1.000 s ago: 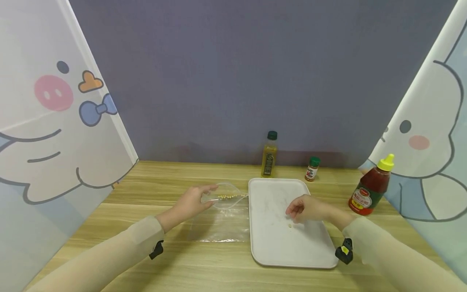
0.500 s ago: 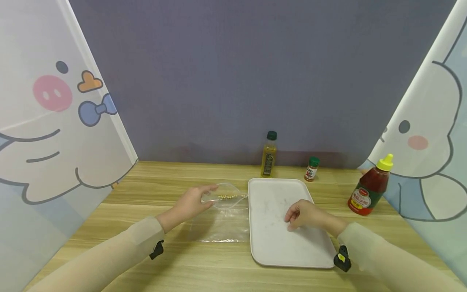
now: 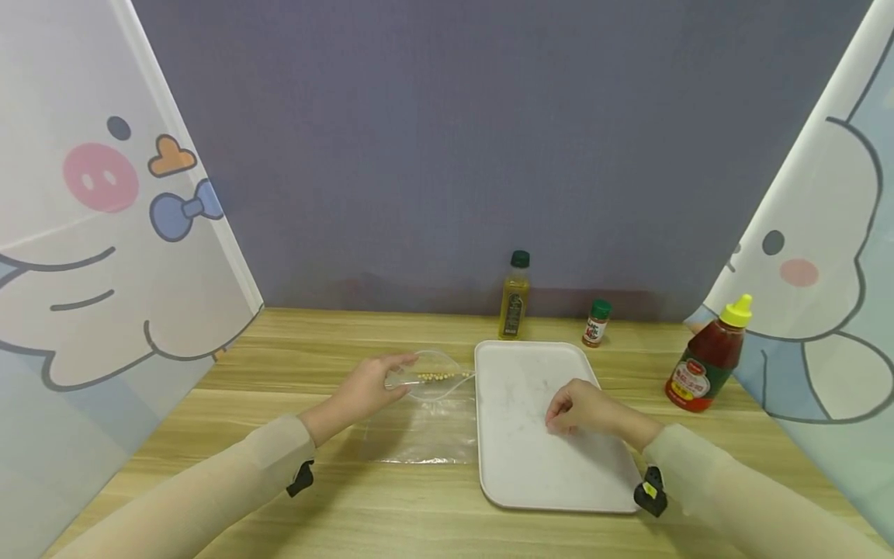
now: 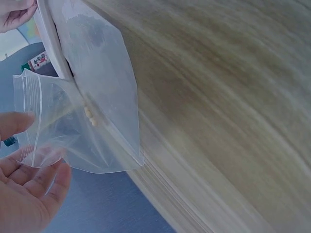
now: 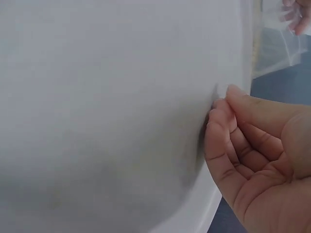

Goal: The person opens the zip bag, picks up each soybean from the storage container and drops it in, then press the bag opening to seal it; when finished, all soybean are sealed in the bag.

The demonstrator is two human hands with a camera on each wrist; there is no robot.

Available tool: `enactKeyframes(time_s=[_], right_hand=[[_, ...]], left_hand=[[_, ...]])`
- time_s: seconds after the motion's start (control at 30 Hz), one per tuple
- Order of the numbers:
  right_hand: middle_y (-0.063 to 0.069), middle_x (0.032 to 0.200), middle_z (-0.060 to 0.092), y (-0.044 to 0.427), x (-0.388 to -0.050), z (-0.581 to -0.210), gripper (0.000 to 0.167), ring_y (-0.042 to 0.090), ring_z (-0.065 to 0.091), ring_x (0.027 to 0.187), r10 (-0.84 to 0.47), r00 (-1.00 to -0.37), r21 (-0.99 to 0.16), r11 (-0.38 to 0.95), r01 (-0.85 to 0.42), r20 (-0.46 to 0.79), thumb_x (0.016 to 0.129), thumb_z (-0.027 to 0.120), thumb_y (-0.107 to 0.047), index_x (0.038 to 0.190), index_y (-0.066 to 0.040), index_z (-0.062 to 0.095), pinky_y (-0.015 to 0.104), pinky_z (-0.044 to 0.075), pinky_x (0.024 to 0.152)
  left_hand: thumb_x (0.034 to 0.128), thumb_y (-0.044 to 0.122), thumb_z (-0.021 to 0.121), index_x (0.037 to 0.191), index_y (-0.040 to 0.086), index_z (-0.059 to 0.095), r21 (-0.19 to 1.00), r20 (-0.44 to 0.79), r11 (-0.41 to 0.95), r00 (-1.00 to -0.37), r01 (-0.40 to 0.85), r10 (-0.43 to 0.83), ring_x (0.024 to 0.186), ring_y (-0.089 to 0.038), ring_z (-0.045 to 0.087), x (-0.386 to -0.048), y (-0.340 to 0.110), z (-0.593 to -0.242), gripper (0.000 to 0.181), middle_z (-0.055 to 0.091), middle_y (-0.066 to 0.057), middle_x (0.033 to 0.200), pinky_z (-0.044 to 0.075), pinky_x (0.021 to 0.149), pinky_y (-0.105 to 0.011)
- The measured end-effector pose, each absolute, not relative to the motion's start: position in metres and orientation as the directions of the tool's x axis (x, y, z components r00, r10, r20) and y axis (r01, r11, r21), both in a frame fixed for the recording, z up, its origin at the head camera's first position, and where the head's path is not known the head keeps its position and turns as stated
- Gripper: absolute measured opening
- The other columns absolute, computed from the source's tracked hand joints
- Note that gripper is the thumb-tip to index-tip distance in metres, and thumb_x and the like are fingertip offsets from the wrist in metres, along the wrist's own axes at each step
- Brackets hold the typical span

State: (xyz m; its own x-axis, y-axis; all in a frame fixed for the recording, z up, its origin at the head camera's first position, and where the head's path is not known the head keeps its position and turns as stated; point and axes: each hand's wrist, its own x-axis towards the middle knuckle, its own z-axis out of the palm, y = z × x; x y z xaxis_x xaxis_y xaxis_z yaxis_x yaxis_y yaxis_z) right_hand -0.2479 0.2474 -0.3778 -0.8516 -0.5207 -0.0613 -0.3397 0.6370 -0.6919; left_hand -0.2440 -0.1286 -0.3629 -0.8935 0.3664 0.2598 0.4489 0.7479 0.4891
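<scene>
My left hand (image 3: 366, 388) holds the mouth of a clear zip-lock bag (image 4: 102, 145), thumb at one side and fingers at the other, so the mouth gapes. Several small pale yellow beans, apparently soybeans (image 3: 434, 376), lie in a row in the bag. The bag rests on the wooden table against the left edge of a white tray (image 3: 520, 473). Over the tray's middle my right hand (image 3: 585, 407) is low, thumb and index fingertips pressed together. They pinch a single soybean at the tray's surface; the fingertips hide the bean itself.
Behind the tray stands an oil bottle (image 3: 514, 303) with a dark green cap. A small green-capped spice jar (image 3: 596, 326) is right of it. A red sauce bottle (image 3: 705, 365) with a yellow nozzle stands at the far right. Grey partition (image 3: 447, 155) closes the back.
My right hand has shifted slightly down and closed its fingertips over the bean that showed on the tray one second ago. The left hand and bag stay still.
</scene>
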Motion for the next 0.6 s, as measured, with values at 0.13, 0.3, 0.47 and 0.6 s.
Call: enactKeyframes(time_s=[0.13, 0.3, 0.47, 0.6], right_hand=[[0.009, 0.069, 0.068, 0.244, -0.254, -0.370, 0.009, 0.013, 0.059, 0.060, -0.500, -0.865, -0.727, 0.610, -0.315, -0.044, 0.085, 0.071, -0.006, 0.087, 0.003, 0.072, 0.028, 0.052, 0.054], [0.016, 0.077, 0.071, 0.232, -0.263, -0.356, 0.019, 0.013, 0.063, 0.065, -0.487, -0.873, -0.782, 0.552, -0.290, -0.020, 0.087, 0.070, -0.008, 0.096, 0.009, 0.070, 0.039, 0.058, 0.065], [0.011, 0.082, 0.074, 0.216, -0.268, -0.341, 0.018, 0.010, 0.066, 0.069, -0.486, -0.874, -0.785, 0.535, -0.312, 0.017, 0.088, 0.069, -0.012, 0.098, 0.003, 0.072, 0.042, 0.059, 0.072], [0.005, 0.086, 0.075, 0.199, -0.270, -0.331, 0.016, 0.013, 0.068, 0.074, -0.462, -0.887, -0.793, 0.535, -0.290, 0.013, 0.089, 0.070, -0.017, 0.099, -0.005, 0.074, 0.040, 0.058, 0.076]], left_hand=[[0.0835, 0.012, 0.075, 0.135, 0.010, 0.056, 0.485, 0.259, 0.753, -0.896, 0.444, 0.362, 0.110, -0.027, 0.064, -0.245, -0.128, -0.363, 0.055, 0.062, -0.006, 0.132, 0.056, 0.088, -0.042], [0.0835, 0.012, 0.075, 0.134, 0.012, 0.057, 0.487, 0.252, 0.761, -0.903, 0.429, 0.348, 0.110, -0.026, 0.064, -0.245, -0.128, -0.364, 0.054, 0.064, -0.005, 0.129, 0.055, 0.090, -0.044], [0.0840, 0.013, 0.075, 0.134, 0.014, 0.057, 0.489, 0.239, 0.768, -0.911, 0.412, 0.336, 0.110, -0.025, 0.063, -0.245, -0.127, -0.363, 0.053, 0.066, -0.005, 0.126, 0.055, 0.090, -0.045], [0.0835, 0.014, 0.075, 0.134, 0.014, 0.058, 0.484, 0.245, 0.770, -0.909, 0.415, 0.336, 0.109, -0.025, 0.064, -0.244, -0.126, -0.362, 0.053, 0.066, -0.006, 0.124, 0.055, 0.089, -0.045]])
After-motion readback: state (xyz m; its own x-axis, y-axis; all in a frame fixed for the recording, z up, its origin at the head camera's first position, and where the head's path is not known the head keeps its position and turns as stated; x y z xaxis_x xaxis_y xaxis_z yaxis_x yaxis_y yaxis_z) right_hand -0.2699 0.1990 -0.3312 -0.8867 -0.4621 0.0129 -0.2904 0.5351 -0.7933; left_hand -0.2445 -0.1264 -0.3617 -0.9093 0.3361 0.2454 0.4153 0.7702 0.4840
